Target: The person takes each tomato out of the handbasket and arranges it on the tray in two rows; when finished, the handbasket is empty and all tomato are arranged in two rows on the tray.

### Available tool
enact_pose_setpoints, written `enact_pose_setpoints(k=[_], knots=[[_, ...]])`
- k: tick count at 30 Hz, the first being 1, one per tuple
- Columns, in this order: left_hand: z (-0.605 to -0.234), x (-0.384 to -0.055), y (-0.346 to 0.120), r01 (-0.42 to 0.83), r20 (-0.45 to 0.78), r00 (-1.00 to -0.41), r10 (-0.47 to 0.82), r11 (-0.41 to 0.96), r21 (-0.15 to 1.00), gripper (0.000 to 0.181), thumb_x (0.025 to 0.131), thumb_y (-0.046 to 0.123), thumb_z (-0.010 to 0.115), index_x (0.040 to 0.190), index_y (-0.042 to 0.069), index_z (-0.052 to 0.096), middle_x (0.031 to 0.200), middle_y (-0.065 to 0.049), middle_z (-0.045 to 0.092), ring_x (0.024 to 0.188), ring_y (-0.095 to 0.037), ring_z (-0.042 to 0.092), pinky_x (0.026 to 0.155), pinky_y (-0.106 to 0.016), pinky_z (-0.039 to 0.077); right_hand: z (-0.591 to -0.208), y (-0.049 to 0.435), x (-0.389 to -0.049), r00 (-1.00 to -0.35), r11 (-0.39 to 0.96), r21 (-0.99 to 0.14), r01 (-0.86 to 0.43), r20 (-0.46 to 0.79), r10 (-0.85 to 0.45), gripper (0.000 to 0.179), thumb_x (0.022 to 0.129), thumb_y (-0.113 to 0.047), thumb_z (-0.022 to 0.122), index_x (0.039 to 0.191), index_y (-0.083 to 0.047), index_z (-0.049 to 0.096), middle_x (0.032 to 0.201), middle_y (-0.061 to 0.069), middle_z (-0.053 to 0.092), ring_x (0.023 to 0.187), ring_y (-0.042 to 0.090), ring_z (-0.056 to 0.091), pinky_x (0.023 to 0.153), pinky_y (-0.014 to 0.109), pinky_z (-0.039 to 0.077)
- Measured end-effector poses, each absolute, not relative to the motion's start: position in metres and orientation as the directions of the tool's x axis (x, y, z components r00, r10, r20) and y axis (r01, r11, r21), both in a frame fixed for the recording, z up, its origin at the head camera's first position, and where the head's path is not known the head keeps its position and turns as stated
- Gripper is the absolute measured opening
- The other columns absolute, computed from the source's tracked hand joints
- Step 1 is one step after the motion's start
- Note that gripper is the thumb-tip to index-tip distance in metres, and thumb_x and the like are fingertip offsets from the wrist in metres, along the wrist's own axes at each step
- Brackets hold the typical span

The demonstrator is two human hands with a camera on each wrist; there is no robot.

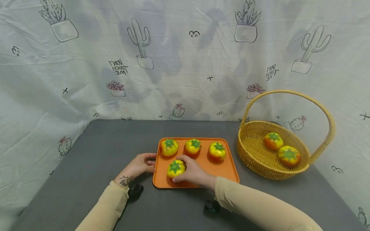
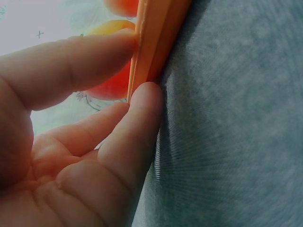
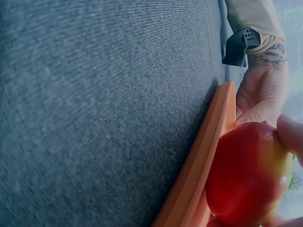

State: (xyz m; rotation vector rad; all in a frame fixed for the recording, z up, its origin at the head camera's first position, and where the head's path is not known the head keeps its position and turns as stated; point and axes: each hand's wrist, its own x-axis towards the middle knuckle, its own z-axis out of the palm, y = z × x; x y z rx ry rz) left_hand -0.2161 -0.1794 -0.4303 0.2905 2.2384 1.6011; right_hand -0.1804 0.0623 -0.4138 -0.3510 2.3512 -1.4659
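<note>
An orange tray [image 1: 203, 179] lies on the grey table, with yellow-red tomatoes topped by green star-shaped leaves on it. Three tomatoes stand along its far side: left [image 1: 169, 147], middle [image 1: 192, 147] and right [image 1: 217, 152]. My right hand [image 1: 194, 173] grips another tomato [image 1: 175, 170] at the near left of the tray, thumb and fingers round its sides. In the right wrist view that tomato [image 3: 248, 175] is low by the tray's edge. My left hand [image 1: 139, 166] pinches the tray's left rim; the left wrist view shows the thumb [image 2: 102, 64] at the rim and a finger beneath.
To the right of the tray stands a yellow wicker basket [image 1: 257, 165] with a tall arched handle, holding two tomatoes [image 1: 289, 156]. A white curtain [image 1: 185, 57] with cactus prints hangs behind the table. Dark wrist devices [image 1: 212, 206] sit near both sleeves.
</note>
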Motion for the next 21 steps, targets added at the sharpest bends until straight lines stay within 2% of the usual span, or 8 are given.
enact_pose_setpoints(k=[4,9,11,16,21], knots=[[-0.431,-0.218,-0.177,-0.046,-0.181,-0.909,0.375,0.343,0.938,0.066,0.075,-0.005,0.068,0.134,-0.011,0.039,0.122,-0.027,0.053,0.100,-0.026,0.061,0.074,-0.030,0.054,-0.413,0.064,-0.180,-0.910,0.410,-0.912,-0.020,-0.154,-0.386,0.076,0.068,-0.019,0.082,0.131,-0.006,0.043,0.121,0.008,0.050,0.102,0.021,0.049,0.091,0.040,0.043],[-0.433,-0.218,-0.179,-0.045,-0.180,-0.910,0.373,0.344,0.938,0.066,0.076,-0.005,0.068,0.135,-0.010,0.039,0.128,-0.028,0.049,0.104,-0.028,0.059,0.076,-0.031,0.055,-0.395,0.073,-0.179,-0.929,0.295,-0.955,-0.041,-0.072,-0.362,0.080,0.070,-0.017,0.081,0.137,-0.006,0.038,0.139,0.014,0.042,0.124,0.032,0.041,0.102,0.047,0.036],[-0.434,-0.218,-0.180,-0.044,-0.179,-0.909,0.377,0.340,0.939,0.067,0.076,-0.005,0.068,0.135,-0.011,0.038,0.130,-0.029,0.047,0.104,-0.028,0.059,0.076,-0.032,0.055,-0.377,0.083,-0.182,-0.948,0.225,-0.972,-0.063,-0.013,-0.319,0.077,0.071,-0.011,0.078,0.137,-0.005,0.039,0.141,0.014,0.041,0.129,0.032,0.037,0.105,0.049,0.032],[-0.435,-0.218,-0.180,-0.054,-0.189,-0.910,0.368,0.349,0.936,0.068,0.075,-0.005,0.068,0.135,-0.010,0.037,0.130,-0.029,0.047,0.104,-0.027,0.059,0.077,-0.032,0.055,-0.318,0.134,-0.197,-0.984,0.134,-0.978,-0.157,0.143,-0.108,0.069,0.075,0.002,0.071,0.135,-0.002,0.039,0.136,0.009,0.045,0.128,0.024,0.038,0.108,0.044,0.029],[-0.433,-0.217,-0.179,-0.057,-0.199,-0.913,0.355,0.371,0.927,0.067,0.076,-0.004,0.068,0.135,-0.009,0.038,0.131,-0.028,0.047,0.107,-0.030,0.058,0.077,-0.032,0.054,-0.281,0.206,-0.215,-0.963,0.086,-0.976,-0.201,0.213,0.163,0.067,0.080,0.002,0.065,0.138,-0.001,0.033,0.126,-0.002,0.045,0.124,0.018,0.036,0.107,0.033,0.031]])
